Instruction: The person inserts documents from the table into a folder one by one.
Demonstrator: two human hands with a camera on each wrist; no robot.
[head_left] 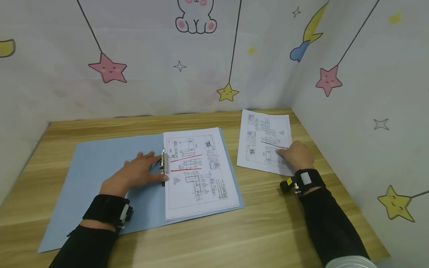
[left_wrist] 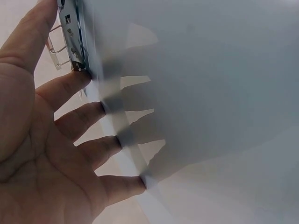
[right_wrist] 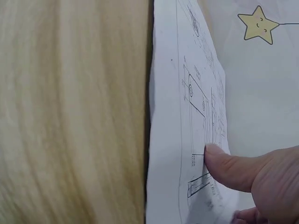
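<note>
A light blue folder lies opened flat on the table, a stack of printed drawings on its right side. Two red lines cross the top drawing. Along the stack's left edge runs a metal clip. My left hand is spread at the clip, thumb by the paper's edge; in the left wrist view its fingertips touch the folder. Further right, loose drawing sheets with a dark line lie apart from the folder. My right hand pinches their right edge, thumb on top, other fingers mostly hidden.
The wood-grain table meets a back wall and a right wall, both printed with stars. The loose sheets lie near the table's right edge. Each wrist wears a black strap, the right strap with a small camera.
</note>
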